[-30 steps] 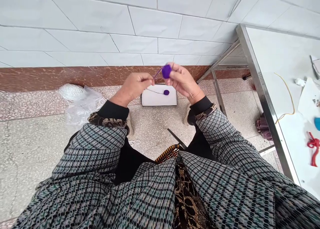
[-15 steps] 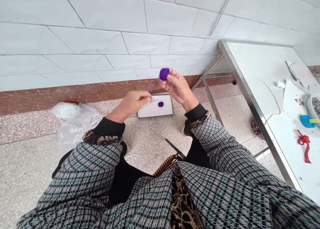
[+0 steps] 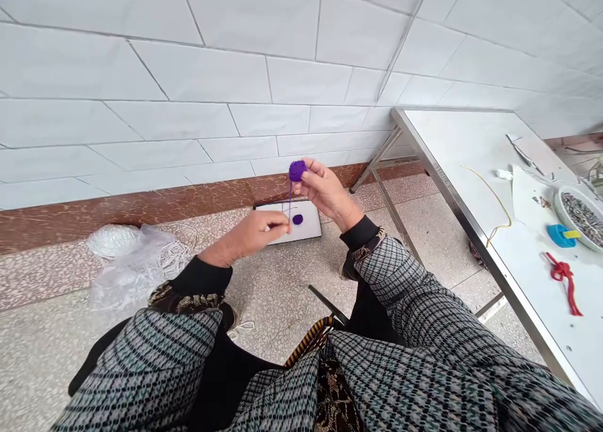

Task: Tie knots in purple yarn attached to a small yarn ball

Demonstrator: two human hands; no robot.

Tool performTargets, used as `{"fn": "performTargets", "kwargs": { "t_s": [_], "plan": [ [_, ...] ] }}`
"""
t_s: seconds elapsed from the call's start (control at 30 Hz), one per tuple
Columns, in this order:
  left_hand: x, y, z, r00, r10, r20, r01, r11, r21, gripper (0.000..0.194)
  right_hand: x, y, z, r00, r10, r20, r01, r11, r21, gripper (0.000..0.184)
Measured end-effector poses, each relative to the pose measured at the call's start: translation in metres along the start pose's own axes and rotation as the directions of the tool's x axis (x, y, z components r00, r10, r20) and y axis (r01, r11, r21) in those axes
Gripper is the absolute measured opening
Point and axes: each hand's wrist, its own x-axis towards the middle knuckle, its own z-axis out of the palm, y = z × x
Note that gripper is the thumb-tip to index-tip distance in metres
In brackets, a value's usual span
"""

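Note:
A small ball of purple yarn (image 3: 297, 171) is held between the thumb and fingers of my right hand (image 3: 330, 196). From it a purple strand (image 3: 290, 199) runs straight down to my left hand (image 3: 247, 236), whose thumb and forefinger pinch it. Beneath both hands, a shallow white box (image 3: 311, 226) with a dark rim lies on the floor against the wall. A second purple yarn ball (image 3: 298, 219) rests inside it, close to a thin dark line whose nature I cannot make out.
White cord (image 3: 176, 256) and a clear plastic bag (image 3: 122, 281) lie on the floor at left. To the right, a metal-edged table (image 3: 471, 231) carries a yellow cord (image 3: 506, 212), a red knotted cord (image 3: 563, 275), a blue tape dispenser (image 3: 560, 235) and a bowl (image 3: 560, 199) of small pieces.
The view has tilted, so the hands and floor sit lower. The strand, loose and blurred before, is now stretched straight between my hands. My right hand still holds the yarn ball.

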Motion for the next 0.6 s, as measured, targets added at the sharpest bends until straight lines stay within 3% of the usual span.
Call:
{"fn": "performTargets", "kwargs": {
  "t_s": [0.07,0.1,0.17,0.23,0.27,0.3,0.37,0.47,0.53,0.6],
  "plan": [
    [-0.002,0.011,0.003,0.994,0.089,0.065,-0.088,0.996,-0.012,0.033,-0.001,-0.001,0.006,0.998,0.051,-0.034,-0.056,0.981,-0.188,0.039],
    [-0.004,0.014,0.001,0.994,0.105,0.022,-0.105,0.994,-0.010,0.033,-0.003,-0.002,0.008,0.995,0.098,0.007,-0.091,0.946,-0.312,0.036],
    [-0.007,0.011,-0.009,0.983,0.072,-0.167,-0.071,0.997,0.014,0.032,-0.008,-0.003,0.010,0.958,0.232,0.170,-0.122,0.864,-0.489,0.031],
    [-0.009,0.002,-0.020,0.933,-0.028,-0.360,0.039,0.999,0.025,0.031,-0.013,-0.004,0.010,0.877,0.323,0.356,-0.133,0.875,-0.466,0.033],
    [-0.009,-0.004,-0.024,0.903,-0.083,-0.422,0.100,0.995,0.018,0.031,-0.013,-0.004,0.010,0.858,0.306,0.413,-0.143,0.914,-0.380,0.036],
    [-0.008,-0.008,-0.026,0.883,-0.131,-0.450,0.149,0.989,0.005,0.031,-0.013,-0.004,0.009,0.868,0.250,0.429,-0.144,0.954,-0.264,0.040],
    [-0.005,-0.011,-0.023,0.895,-0.178,-0.410,0.190,0.982,-0.012,0.033,-0.009,-0.004,0.007,0.941,0.096,0.325,-0.093,0.995,-0.025,0.044],
    [-0.001,-0.002,-0.006,0.982,-0.075,-0.174,0.075,0.997,-0.010,0.037,0.000,0.003,0.003,0.998,-0.014,0.054,0.007,0.993,0.121,0.039],
    [-0.001,0.006,0.002,0.998,0.039,-0.054,-0.041,0.999,-0.029,0.039,0.003,0.009,0.000,1.000,0.017,-0.025,-0.017,1.000,-0.014,0.034],
    [-0.005,0.008,0.001,0.993,0.104,-0.050,-0.105,0.994,-0.034,0.039,0.002,0.015,-0.002,0.995,0.090,0.044,-0.073,0.953,-0.295,0.032]
  ]
}}
